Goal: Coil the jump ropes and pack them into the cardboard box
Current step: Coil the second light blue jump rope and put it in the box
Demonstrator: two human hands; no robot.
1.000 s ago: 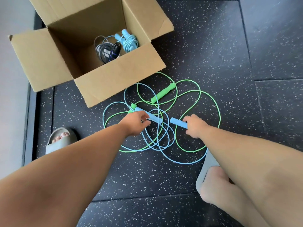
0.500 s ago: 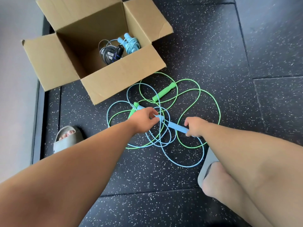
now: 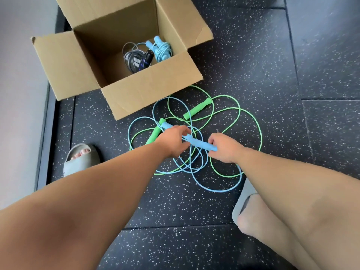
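A light blue jump rope and a green jump rope lie tangled in loose loops on the dark speckled floor. My left hand grips one blue handle. My right hand grips the other blue handle, whose far end reaches my left fingers. Two green handles lie free, one behind my hands and the other beside my left wrist. The open cardboard box stands at the upper left, holding a coiled blue rope and a coiled dark rope.
My left foot in a grey slipper stands at the left, near a pale wall. My right foot and grey slipper sit just below the rope loops. Floor mat seams run across the right and bottom.
My two hands have drawn closer, bringing the two blue handles nearly end to end. The blue cord loops have shifted slightly with them. The view has dipped a little.
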